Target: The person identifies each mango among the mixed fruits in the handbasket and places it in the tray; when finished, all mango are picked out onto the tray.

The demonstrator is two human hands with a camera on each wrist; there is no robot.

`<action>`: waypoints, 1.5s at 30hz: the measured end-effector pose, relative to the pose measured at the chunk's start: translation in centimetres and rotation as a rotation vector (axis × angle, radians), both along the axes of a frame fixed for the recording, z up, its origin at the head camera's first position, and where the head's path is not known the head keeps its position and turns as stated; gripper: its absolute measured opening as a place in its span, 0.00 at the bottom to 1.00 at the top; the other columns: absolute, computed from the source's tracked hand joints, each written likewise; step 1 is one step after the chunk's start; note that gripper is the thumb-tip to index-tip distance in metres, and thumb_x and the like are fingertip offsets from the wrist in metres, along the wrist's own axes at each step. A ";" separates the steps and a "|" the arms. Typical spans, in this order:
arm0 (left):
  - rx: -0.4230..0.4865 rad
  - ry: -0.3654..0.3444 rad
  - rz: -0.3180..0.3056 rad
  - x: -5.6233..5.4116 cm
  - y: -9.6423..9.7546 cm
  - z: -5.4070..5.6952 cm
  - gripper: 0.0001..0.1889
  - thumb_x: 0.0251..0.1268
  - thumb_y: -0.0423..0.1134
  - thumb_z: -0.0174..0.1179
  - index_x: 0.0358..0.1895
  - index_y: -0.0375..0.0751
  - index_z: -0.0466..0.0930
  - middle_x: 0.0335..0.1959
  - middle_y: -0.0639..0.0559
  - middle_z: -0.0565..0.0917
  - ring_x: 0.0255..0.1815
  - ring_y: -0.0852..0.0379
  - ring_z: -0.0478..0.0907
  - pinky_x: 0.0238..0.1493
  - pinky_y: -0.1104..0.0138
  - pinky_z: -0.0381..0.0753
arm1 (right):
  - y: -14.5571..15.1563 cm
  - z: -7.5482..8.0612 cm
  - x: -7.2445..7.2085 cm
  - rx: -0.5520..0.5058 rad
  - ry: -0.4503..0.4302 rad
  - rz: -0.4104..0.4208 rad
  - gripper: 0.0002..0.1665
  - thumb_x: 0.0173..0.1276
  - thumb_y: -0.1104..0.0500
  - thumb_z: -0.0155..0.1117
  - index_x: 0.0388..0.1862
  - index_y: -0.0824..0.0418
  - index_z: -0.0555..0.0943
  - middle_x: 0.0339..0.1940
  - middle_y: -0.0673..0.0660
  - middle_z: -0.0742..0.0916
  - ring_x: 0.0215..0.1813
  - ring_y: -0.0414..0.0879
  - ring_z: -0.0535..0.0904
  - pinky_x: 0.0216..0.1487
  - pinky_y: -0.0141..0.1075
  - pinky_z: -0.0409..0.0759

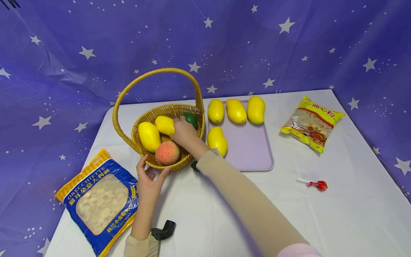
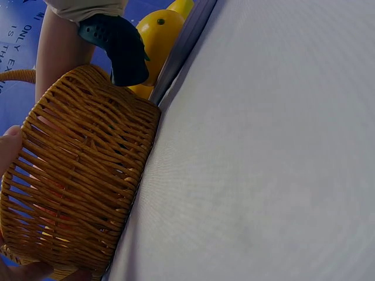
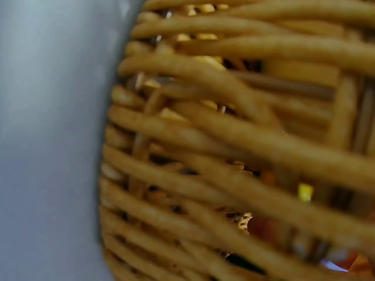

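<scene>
A wicker basket (image 1: 151, 112) with a tall hoop handle holds a mango (image 1: 149, 137), a second mango (image 1: 164, 125), a peach (image 1: 167, 152) and a dark green fruit (image 1: 191, 120). My right hand (image 1: 186, 135) reaches over the rim into it and grips the right end of the second mango, close beside the green fruit; its fingertips are partly hidden. With thumb and fingers spread, my left hand (image 1: 150, 184) holds the basket's near side. In the left wrist view, the thumb (image 2: 9, 147) lies at the basket's wall (image 2: 82, 158). Only blurred wicker (image 3: 234, 129) fills most of the right wrist view.
Right of the basket, several mangoes (image 1: 236, 111) lie on a pale purple tray (image 1: 250, 150). A blue orecchiette bag (image 1: 102, 203) lies at the left, a yellow pasta bag (image 1: 310, 124) at the far right. Nearer on the white tablecloth is a red lollipop (image 1: 321, 185).
</scene>
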State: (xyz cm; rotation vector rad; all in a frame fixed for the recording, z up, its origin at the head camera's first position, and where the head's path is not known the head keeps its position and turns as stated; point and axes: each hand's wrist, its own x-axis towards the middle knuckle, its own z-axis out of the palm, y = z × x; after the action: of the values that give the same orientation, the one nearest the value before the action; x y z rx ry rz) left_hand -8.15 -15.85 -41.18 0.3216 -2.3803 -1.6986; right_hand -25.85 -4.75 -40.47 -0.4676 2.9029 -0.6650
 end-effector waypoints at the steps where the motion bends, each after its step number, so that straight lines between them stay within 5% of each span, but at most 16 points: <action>1: 0.001 0.001 -0.001 0.0 0.0 0.0 0.40 0.62 0.38 0.66 0.72 0.36 0.51 0.71 0.35 0.57 0.65 0.36 0.64 0.65 0.45 0.63 | 0.0 0.0 0.0 0.000 0.001 -0.001 0.35 0.64 0.49 0.66 0.65 0.64 0.70 0.55 0.59 0.74 0.43 0.48 0.79 0.45 0.37 0.81; 45: 0.011 -0.001 -0.013 0.0 -0.2 -0.3 0.43 0.61 0.38 0.67 0.73 0.36 0.48 0.72 0.36 0.55 0.65 0.35 0.63 0.63 0.43 0.62 | 1.1 0.6 0.3 -0.093 0.022 -0.034 0.31 0.59 0.49 0.70 0.58 0.62 0.75 0.50 0.57 0.77 0.38 0.47 0.77 0.41 0.37 0.80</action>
State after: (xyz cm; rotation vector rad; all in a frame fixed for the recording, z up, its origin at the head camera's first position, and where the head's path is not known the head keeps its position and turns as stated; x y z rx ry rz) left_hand -8.18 -16.10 -41.51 0.3092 -2.3798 -1.7182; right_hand -25.57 -3.70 -39.90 -0.4405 2.9164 -0.8080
